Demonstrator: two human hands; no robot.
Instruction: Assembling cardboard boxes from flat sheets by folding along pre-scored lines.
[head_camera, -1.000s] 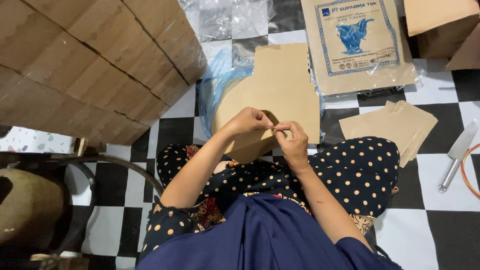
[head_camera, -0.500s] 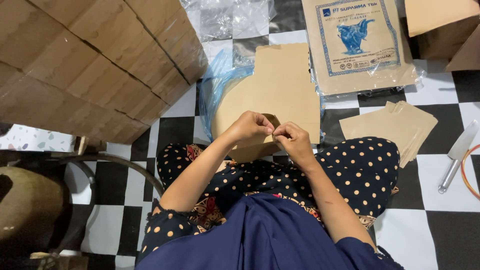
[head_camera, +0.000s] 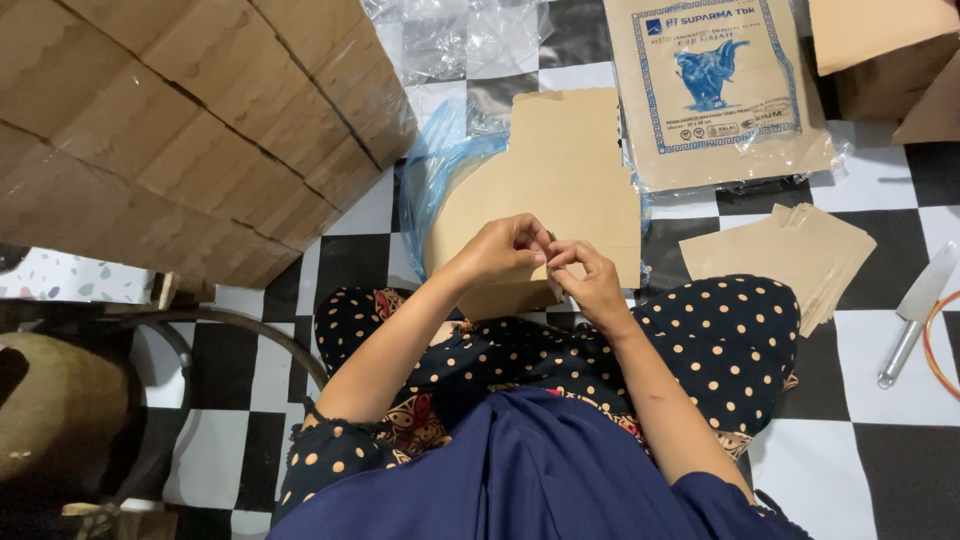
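Here, one flat brown paper sheet (head_camera: 560, 190), long axis running away from the person, is pinched at its near edge by left hand (head_camera: 505, 248) and right hand (head_camera: 590, 280), fingers narrowed.

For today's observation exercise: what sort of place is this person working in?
Probably a home or small workshop floor used for folding paper packaging. The signs: a checkered tile floor, stacked cardboard boxes, a wrapped pack of brown paper, and folded brown sheets beside a knife.
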